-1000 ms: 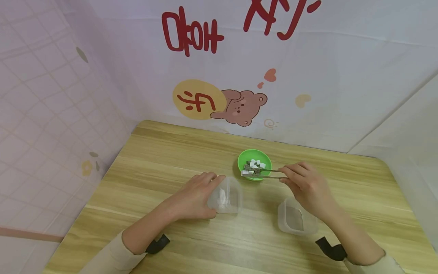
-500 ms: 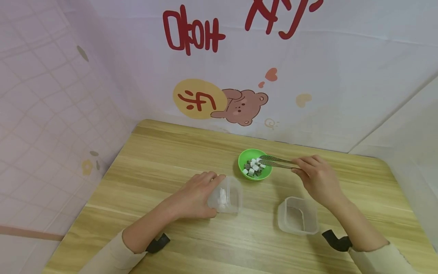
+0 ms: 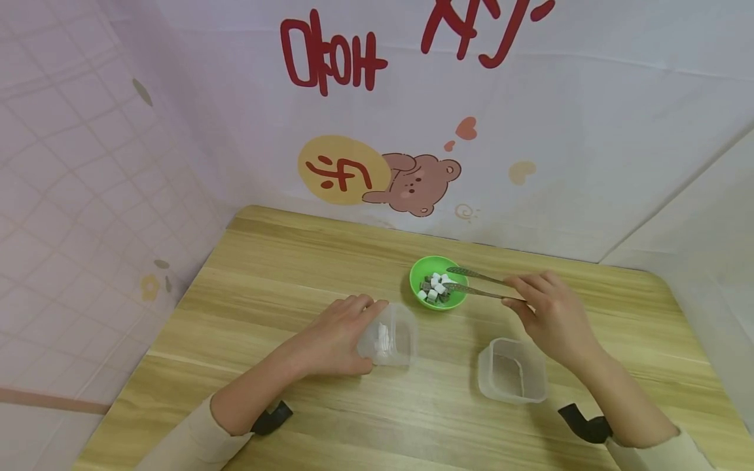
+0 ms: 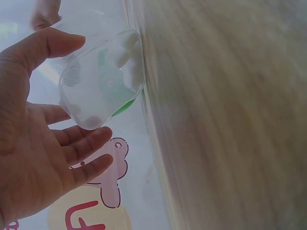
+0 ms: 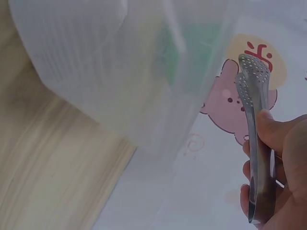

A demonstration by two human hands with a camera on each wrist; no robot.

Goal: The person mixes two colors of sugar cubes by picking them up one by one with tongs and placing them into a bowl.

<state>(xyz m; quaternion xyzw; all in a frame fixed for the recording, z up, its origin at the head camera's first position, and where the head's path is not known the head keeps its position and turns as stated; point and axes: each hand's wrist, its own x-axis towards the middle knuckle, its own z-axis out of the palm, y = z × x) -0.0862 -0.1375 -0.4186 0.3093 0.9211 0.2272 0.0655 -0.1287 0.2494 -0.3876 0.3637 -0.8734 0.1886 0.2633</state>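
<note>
My left hand [image 3: 332, 337] grips a clear plastic container [image 3: 404, 333] from its left side, thumb and fingers on opposite sides. White lumps [image 4: 132, 72] show through its wall in the left wrist view. My right hand [image 3: 554, 320] holds metal tongs [image 3: 476, 291] with perforated tips, the arms spread apart. Those tips hover over the right side of a green bowl [image 3: 419, 269], with nothing seen between them. Inside the bowl lie several white cubes [image 3: 436, 285] and grey-brown pieces [image 3: 426, 286].
A second clear plastic container [image 3: 491, 383] stands on the wooden table [image 3: 294, 261], near my right wrist. Behind the table hangs a white wall cloth [image 3: 235, 131] with a printed bear [image 3: 421, 186]. Black wrist bands [image 3: 273, 418] show under both forearms.
The tongs left the bowl's near left side, where they held a white cube, and moved right. That cube now lies in the bowl. Their arms have since spread. My left hand stays put.
</note>
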